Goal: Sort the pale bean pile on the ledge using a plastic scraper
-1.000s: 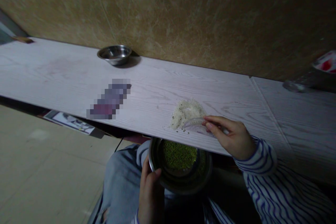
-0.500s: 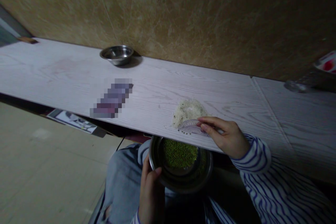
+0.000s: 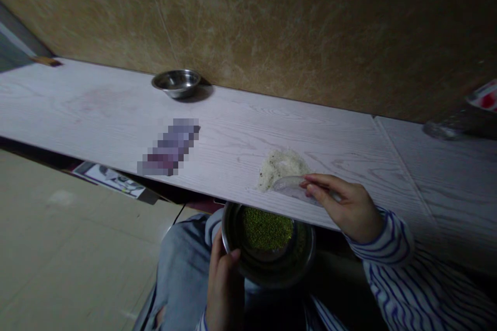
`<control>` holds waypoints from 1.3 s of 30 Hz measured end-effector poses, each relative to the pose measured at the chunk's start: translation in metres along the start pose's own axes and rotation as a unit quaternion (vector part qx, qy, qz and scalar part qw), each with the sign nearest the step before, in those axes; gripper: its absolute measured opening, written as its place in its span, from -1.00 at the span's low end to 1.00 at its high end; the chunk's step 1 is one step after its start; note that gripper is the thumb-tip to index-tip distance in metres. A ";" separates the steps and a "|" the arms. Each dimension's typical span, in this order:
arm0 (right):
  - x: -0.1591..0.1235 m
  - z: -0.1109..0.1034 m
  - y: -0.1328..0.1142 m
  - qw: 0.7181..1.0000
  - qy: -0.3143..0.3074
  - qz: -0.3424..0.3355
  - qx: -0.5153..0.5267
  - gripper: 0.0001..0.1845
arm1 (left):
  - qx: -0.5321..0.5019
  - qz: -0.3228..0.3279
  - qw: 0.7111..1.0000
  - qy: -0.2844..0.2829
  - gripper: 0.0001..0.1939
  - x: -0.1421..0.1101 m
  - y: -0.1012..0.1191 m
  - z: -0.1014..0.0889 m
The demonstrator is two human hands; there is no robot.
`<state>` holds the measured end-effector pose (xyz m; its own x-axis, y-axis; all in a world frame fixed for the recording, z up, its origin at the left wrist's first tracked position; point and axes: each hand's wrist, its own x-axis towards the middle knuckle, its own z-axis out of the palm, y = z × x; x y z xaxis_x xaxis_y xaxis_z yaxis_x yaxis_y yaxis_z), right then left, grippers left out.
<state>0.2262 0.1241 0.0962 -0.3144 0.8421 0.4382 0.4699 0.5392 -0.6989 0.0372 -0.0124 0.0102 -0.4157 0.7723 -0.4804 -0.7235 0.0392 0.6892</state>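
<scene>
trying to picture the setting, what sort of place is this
Probably a plain home kitchen or similar room: a steel bowl of green beans is held by the left hand, and a small steel bowl stands on a wood-grain counter.

A pixelated block [image 3: 169,147] on the tabletop [image 3: 93,108] is blurred beyond identification. The translucent curved piece [image 3: 291,187] in the right hand [image 3: 345,206] is partly covered by the fingers; its material cannot be determined. The pale heap [image 3: 280,169] and the green grains [image 3: 266,228] are too small to resolve individually. The far rim of the steel bowl [image 3: 306,264] is hidden below the near edge of the tabletop. The left hand [image 3: 224,289] partly covers the bowl, and its forearm is cut off by the bottom picture edge. Beyond the tabletop's far right corner, a red-and-white object [image 3: 484,96] is cut off by the right picture edge, and a glassy object [image 3: 440,130] is too dim to identify.
</scene>
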 end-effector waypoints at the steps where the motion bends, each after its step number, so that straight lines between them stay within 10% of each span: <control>1: 0.000 0.001 0.000 1.000 0.001 -0.006 -0.008 -0.80 | -0.001 -0.002 1.000 -0.001 -0.46 0.000 0.000 0.000; 18: 0.017 -0.005 0.016 0.995 0.074 0.058 -0.021 -0.78 | -0.012 -0.009 1.000 -0.006 -0.44 0.004 0.000 0.002; 39: 0.008 -0.007 -0.003 0.991 0.009 0.129 0.030 -0.78 | -0.013 -0.019 1.000 -0.006 -0.45 -0.002 0.006 0.007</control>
<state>0.2282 0.1289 0.1062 -0.1743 0.9524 0.2501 0.4832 0.3041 -0.8210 0.0376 -0.0094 0.0187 -0.3817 0.7781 -0.4989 -0.7521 0.0523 0.6569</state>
